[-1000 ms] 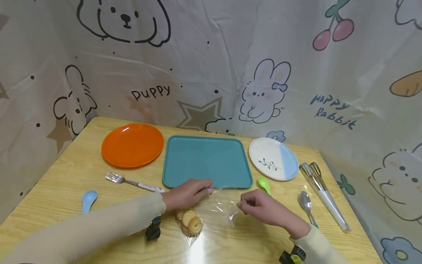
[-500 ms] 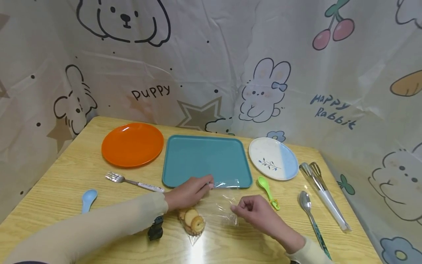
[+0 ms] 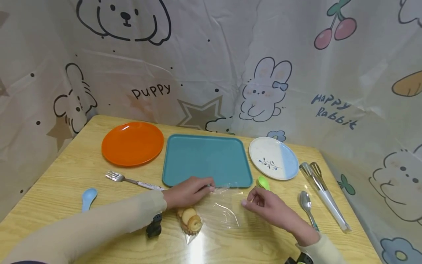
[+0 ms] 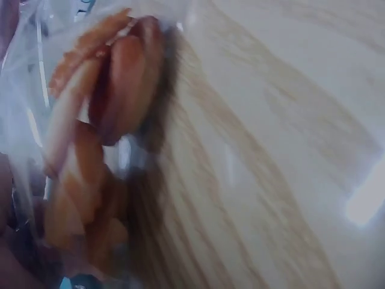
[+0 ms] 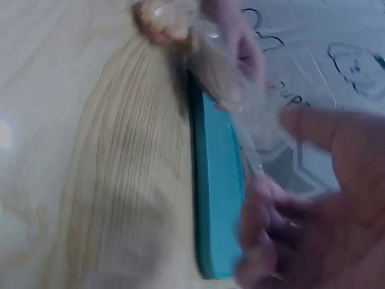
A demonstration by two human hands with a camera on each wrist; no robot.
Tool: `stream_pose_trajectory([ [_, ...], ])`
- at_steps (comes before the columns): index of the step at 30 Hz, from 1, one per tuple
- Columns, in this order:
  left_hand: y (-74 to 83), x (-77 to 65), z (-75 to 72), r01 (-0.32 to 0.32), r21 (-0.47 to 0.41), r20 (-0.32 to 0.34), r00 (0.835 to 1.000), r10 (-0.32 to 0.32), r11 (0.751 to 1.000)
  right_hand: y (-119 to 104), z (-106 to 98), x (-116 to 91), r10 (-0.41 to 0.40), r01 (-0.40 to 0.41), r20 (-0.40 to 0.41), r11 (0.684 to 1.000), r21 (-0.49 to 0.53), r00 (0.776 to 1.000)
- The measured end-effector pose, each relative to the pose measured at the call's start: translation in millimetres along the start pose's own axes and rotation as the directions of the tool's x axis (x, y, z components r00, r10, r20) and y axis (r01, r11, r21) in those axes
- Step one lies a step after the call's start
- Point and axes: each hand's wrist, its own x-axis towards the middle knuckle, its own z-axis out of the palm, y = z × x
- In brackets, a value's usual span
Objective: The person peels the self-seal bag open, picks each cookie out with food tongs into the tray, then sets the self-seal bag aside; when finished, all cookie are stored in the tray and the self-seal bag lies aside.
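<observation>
cookies [image 3: 190, 221] in clear bag [image 3: 221, 212], near side of the tray [image 3: 207, 159] — a hard one-sided tug could tear the clear bag and scatter them. left hand [image 3: 188, 192] pinches its far edge; right hand [image 3: 271, 209] — thumb parted from half-curled fingers — is just beside it, though blur hides any contact.

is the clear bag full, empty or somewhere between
Somewhere between: cookies bunch at one end of the clear bag, while its other end, toward the right hand, is bare film.
</observation>
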Motion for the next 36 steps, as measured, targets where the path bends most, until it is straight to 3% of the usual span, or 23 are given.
stream_pose_trajectory([
  [2, 2.2, 0.9, -0.1, 0.0, 0.007, -0.017, 1.0, 0.0, 1.0, -3, 2, 1, -0.123, 0.097, -0.162, 0.982, -0.163, 0.979],
  [4, 4.2, 2.3, 0.0, -0.003, 0.015, -0.034, 0.999, 0.004, 1.0, -5, 4, 3, -0.296, 0.209, -0.244, 0.922, -0.327, 0.923],
  [6, 6.3, 3.4, 0.2, -0.001, 0.03, -0.051, 0.999, 0.003, 1.0, -7, 6, 5, -0.443, 0.299, -0.23, 0.83, -0.47, 0.867],
  [7, 6.9, 4.0, 0.5, 0.001, 0.037, -0.058, 0.998, 0.001, 0.999, -8, 7, 6, -0.49, 0.332, -0.201, 0.788, -0.519, 0.849],
  [9, 8.1, 5.2, 1.2, 0.01, 0.049, -0.067, 0.998, -0.006, 0.999, -7, 11, 7, -0.541, 0.373, -0.134, 0.719, -0.586, 0.83],
  [11, 9.2, 6.4, 1.9, 0.022, 0.059, -0.072, 0.997, -0.017, 0.998, -4, 17, 8, -0.534, 0.373, -0.084, 0.686, -0.625, 0.841],
  [13, 10.0, 8.2, 2.6, 0.026, 0.067, -0.076, 0.997, -0.02, 0.997, 1, 23, 9, -0.504, 0.376, -0.05, 0.703, -0.604, 0.862],
  [19, 14.9, 11.5, 2.6, 0.047, 0.115, -0.05, 0.998, -0.042, 0.992, 20, 37, 9, -0.374, 0.346, 0.021, 0.834, -0.429, 0.927],
  [21, 16.0, 10.0, 1.9, 0.058, 0.143, -0.046, 0.998, -0.052, 0.988, 25, 41, 8, -0.326, 0.318, 0.053, 0.854, -0.413, 0.944],
  [25, 16.8, 2.7, -5.5, 0.065, 0.234, -0.111, 0.993, -0.04, 0.97, 28, 46, 6, -0.215, 0.225, 0.074, 0.858, -0.462, 0.974],
  [29, 16.3, -10.2, -23.0, 0.033, 0.302, -0.175, 0.984, 0.021, 0.953, 29, 48, 3, -0.173, 0.175, 0.053, 0.839, -0.515, 0.984],
  [32, 16.4, -25.1, -37.6, 0.008, 0.312, -0.136, 0.99, 0.036, 0.95, 30, 48, 0, -0.169, 0.163, 0.037, 0.834, -0.527, 0.985],
  [36, 13.9, -48.2, -44.2, 0.035, 0.327, -0.05, 0.999, -0.02, 0.944, 34, 45, -5, -0.132, 0.126, 0.023, 0.854, -0.506, 0.991],
])
